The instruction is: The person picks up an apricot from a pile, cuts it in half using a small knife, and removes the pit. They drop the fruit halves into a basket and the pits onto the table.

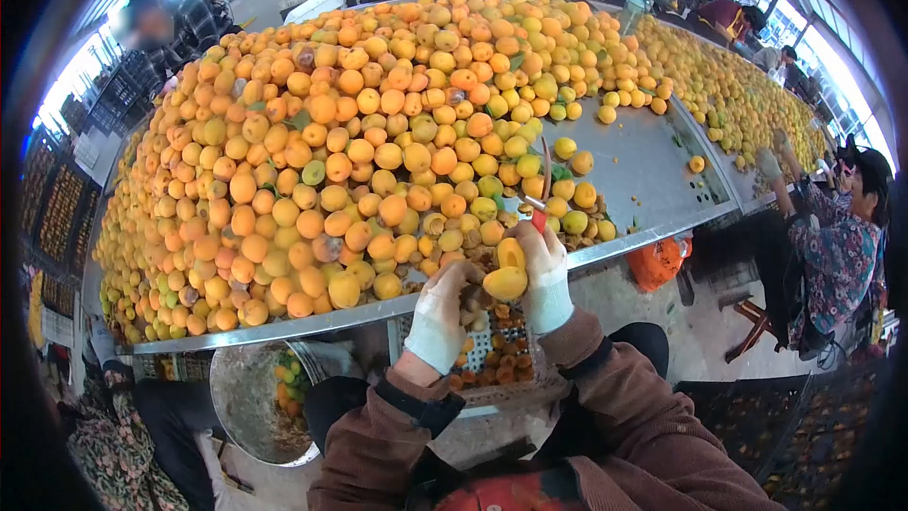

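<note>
My right hand, in a white glove with bare fingertips, is closed around a red-handled curved knife whose blade points up over the fruit. A split apricot with its halves spread apart rests against the fingers of that hand. My left hand, gloved the same way, is just left of the apricot with its fingers curled; whether something lies within them is hidden. Both hands are over the near edge of a metal table heaped with apricots.
Below my hands is a crate with fruit pieces. A metal bucket stands lower left, a red bag hangs right of my hands. People sit around the table, one at the right. Stacked crates stand left.
</note>
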{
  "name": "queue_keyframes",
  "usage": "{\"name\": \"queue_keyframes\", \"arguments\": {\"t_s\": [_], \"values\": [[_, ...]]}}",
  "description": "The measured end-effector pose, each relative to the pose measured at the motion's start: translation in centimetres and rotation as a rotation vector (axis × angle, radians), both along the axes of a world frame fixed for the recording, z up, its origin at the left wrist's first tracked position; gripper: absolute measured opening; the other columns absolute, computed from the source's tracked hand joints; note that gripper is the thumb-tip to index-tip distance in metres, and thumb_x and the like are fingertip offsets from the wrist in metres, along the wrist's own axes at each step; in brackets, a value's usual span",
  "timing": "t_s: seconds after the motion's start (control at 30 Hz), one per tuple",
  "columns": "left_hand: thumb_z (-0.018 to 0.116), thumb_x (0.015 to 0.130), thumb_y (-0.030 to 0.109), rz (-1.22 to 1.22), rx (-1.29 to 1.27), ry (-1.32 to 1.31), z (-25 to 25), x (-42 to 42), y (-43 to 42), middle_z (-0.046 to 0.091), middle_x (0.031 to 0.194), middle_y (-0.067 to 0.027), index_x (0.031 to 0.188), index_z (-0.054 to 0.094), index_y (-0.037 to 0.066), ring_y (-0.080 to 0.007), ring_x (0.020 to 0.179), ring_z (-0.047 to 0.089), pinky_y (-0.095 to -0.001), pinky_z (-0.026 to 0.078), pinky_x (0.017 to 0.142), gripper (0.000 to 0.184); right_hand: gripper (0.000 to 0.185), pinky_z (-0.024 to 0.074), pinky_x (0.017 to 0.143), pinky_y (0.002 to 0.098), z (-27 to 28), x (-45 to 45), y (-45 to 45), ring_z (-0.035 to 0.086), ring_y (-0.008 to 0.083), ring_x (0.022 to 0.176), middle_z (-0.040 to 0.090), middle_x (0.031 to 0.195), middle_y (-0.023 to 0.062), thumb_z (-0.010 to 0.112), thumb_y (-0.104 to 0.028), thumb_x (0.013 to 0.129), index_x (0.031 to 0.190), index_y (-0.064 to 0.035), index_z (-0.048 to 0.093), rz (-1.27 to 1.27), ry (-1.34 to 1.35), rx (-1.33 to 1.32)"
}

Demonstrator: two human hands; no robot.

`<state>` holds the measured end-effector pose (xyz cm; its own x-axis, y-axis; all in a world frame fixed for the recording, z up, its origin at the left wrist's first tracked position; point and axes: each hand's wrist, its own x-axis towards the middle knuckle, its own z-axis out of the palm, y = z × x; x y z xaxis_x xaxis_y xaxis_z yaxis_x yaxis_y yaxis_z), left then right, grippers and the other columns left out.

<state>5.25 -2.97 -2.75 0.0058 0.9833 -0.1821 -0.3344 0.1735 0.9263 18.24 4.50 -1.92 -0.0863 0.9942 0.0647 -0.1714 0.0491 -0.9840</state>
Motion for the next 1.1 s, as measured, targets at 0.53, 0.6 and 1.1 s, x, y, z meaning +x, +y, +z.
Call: {"name": "queue_keyframes", "arguments": {"t_s": [0.53,0.6,1.1], "values": [[0.059,0.086,0.004,0.176,0.142,-0.051,4.8,-0.4,0.7,0.058,0.109,-0.0088,0.122,0.052,-0.002,-0.0139,0.093,0.057,-0.0258,0.048,0.081,0.037,0.024,0.0467,0.065,0.0286,-0.6,2.5,0.8,0.056,0.0132,0.074,0.062,0.081,0.0067,0.056,-0.021,0.092,0.098,0.0023,0.058,0.224,-0.448,0.247],[0.056,0.090,0.003,0.172,0.113,-0.112,3.9,-0.7,0.9,0.058,0.113,-0.0096,0.124,0.051,-0.005,-0.0148,0.101,0.056,-0.0244,0.045,0.088,0.035,0.022,0.0468,0.065,0.0292,-0.5,2.5,0.6,0.056,0.0138,0.074,0.063,0.081,0.0075,0.056,-0.019,0.091,0.097,0.0027,0.058,0.221,-0.521,0.337],[0.040,0.089,-0.013,0.173,0.542,0.722,-1.5,2.4,1.4,0.061,0.093,-0.0052,0.110,0.054,0.001,-0.0159,0.079,0.061,-0.0268,0.049,0.067,0.029,0.030,0.0271,0.038,0.0260,6.8,1.7,0.0,0.030,0.0100,0.040,0.038,0.053,0.0005,0.052,-0.022,0.094,0.070,-0.0108,0.039,0.098,0.519,0.015]]}}
